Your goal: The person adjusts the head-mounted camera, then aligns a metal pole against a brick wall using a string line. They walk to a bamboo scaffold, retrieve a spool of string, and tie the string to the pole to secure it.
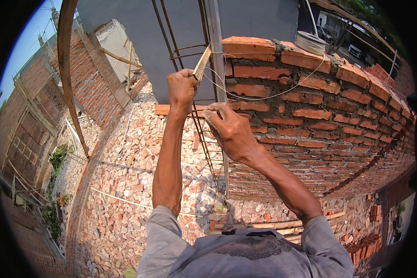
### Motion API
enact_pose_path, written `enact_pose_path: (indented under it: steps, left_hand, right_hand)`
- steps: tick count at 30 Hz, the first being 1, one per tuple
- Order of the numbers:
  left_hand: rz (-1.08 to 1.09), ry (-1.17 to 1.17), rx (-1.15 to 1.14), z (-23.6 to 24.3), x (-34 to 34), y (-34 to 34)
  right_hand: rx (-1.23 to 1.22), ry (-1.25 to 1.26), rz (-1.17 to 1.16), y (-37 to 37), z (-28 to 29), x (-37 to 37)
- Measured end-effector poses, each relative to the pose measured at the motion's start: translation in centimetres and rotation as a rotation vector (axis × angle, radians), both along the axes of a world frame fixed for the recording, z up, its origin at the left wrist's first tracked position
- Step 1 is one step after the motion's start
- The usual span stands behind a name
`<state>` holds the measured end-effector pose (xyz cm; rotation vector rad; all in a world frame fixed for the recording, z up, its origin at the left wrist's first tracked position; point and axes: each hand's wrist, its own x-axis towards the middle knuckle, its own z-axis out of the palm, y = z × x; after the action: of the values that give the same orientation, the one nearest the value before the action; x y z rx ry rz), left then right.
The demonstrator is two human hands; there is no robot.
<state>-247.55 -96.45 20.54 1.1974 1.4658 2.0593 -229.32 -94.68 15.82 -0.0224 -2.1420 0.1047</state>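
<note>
A: Entry one, left hand?
B: Left hand [183, 88]: clenched on a pale wooden strip [202, 62], tilted toward the grey post [214, 23], probably to steady it; contact unclear.
A: Right hand?
B: Right hand [231, 129]: nearer, to the right. Thumb and fingertips together, seemingly to control string; whether any is pinched, cannot tell.
A: Strip and string, location?
B: Strip: rising from the left fist, far and left of the right hand. String [264, 98]: looping rightward across the brick wall [319, 126].
A: Outlying stock?
B: Spool [311, 42], wall top, far right, presumably for easy reach. Rebar cage [190, 47], left of post. Rubble [129, 185], below.
</note>
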Motion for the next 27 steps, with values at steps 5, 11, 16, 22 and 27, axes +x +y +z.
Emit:
enact_pose_path:
  steps: [5, 11, 16, 22, 27]
  left_hand:
    - [0.156, 0.07, 0.014, -0.4, -0.3, 0.9]
    - [0.108, 0.063, 0.039, -0.4, -0.1, 0.3]
    - [0.054, 0.022, -0.023, -0.2, 0.6, -0.8]
    - [0.011, -0.03, -0.016, -0.4, 0.1, -0.8]
    - [0.034, 0.009, 0.049, -0.2, -0.3, -0.4]
  right_hand:
    - [0.135, 0.121, -0.329, 3.8, 2.6, 2.4]
    - [0.298, 0.332, -0.61, 8.3, 6.2, 8.1]
    - [0.472, 0.23, -0.959, 14.5, 12.4, 13.7]
    - [-0.036, -0.308, -0.756, 22.4, 15.7, 15.9]
    - [-0.015, -0.12, -0.63, 22.3, 16.8, 16.9]
